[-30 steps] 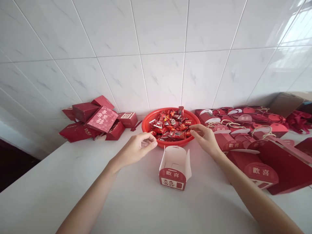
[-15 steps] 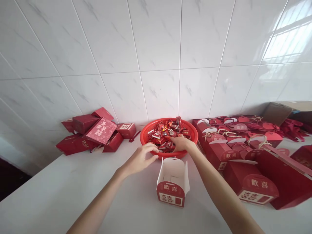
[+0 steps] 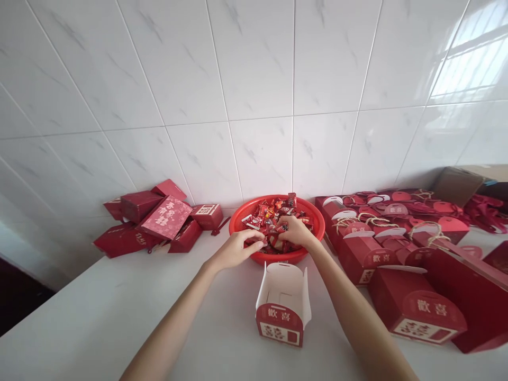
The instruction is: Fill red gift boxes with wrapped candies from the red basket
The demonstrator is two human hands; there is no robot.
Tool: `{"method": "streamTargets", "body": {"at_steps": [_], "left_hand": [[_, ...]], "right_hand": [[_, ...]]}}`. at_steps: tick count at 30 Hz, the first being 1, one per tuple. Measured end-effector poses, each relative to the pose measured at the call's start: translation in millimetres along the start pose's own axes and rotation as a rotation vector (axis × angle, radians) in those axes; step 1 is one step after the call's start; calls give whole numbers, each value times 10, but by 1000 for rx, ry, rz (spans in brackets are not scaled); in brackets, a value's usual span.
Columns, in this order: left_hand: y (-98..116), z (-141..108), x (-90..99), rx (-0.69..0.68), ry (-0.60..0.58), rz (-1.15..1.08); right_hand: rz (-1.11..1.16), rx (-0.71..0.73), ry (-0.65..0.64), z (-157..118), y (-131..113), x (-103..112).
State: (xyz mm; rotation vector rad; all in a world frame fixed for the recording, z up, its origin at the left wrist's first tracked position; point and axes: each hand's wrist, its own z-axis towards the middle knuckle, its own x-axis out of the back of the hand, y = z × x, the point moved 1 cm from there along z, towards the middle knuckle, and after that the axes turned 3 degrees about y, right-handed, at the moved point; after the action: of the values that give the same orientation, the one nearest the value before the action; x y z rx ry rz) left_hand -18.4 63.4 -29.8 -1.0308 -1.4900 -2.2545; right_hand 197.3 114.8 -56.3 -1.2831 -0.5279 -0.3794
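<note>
A red plastic basket (image 3: 238, 211) holds a heap of small red-wrapped candies (image 3: 273, 214). At its near left rim, my left hand (image 3: 237, 248) curls its thumb and fingers around a wrapped candy, which is mostly hidden. My right hand (image 3: 296, 233) reaches in from the right, its fingers closed down on a candy in the heap; the fingertips are partly hidden. Between my forearms, just in front of the basket, stands a red gift box (image 3: 279, 323) with its top open and its white inside showing. I see no candy in it.
Red boxes (image 3: 166, 217) lie piled on the left beside a small box (image 3: 207, 216). Many closed red boxes with rope handles (image 3: 365, 254) crowd the right, near a large red bag or box (image 3: 468, 296). A cardboard box (image 3: 454, 185) sits at the far right. The tiled wall (image 3: 262, 153) borders the white table (image 3: 119, 317).
My left hand has moved right, over the basket rim, and its fingers have drawn together. My right hand has shifted slightly within the candies. The view has moved a little.
</note>
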Motion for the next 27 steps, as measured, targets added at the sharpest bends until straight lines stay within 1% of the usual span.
{"method": "streamTargets", "body": {"at_steps": [3, 5, 7, 8, 9, 10, 12, 14, 16, 18, 19, 20, 22, 24, 27], "left_hand": [[-103, 270, 0, 73, 25, -27], [-177, 445, -19, 121, 28, -7], [-232, 578, -56, 142, -29, -17], [-250, 623, -79, 143, -77, -36], [-262, 653, -102, 142, -129, -49], [-268, 670, -124, 143, -168, -42], [-270, 679, -161, 159, -194, 61], [-262, 677, -188, 187, -158, 243], [-252, 679, -211, 250, -126, 400], [-245, 690, -230, 332, -149, 472], [-241, 698, -237, 351, -174, 483], [-237, 708, -243, 343, -198, 485], [-231, 728, -246, 272, -208, 471], [-233, 740, -237, 190, -153, 397], [-255, 738, -208, 129, -21, 124]], "right_hand": [[221, -26, 76, -8, 42, 31], [460, -51, 70, -17, 41, 59], [762, -99, 58, -27, 16, 92], [897, -128, 65, -32, -1, 111], [995, -153, 83, -37, -19, 129], [1045, -170, 108, -41, -37, 147], [1089, -181, 173, -47, -60, 178], [1106, -185, 228, -46, -62, 198], [1112, -188, 275, -40, -45, 203], [1118, -187, 309, -28, -21, 195], [1119, -178, 325, -21, -10, 189], [1117, -165, 339, -14, -1, 181], [1101, -142, 369, -1, 14, 164], [1078, -139, 407, 11, 28, 151], [1038, -145, 465, 25, 47, 141]]}}
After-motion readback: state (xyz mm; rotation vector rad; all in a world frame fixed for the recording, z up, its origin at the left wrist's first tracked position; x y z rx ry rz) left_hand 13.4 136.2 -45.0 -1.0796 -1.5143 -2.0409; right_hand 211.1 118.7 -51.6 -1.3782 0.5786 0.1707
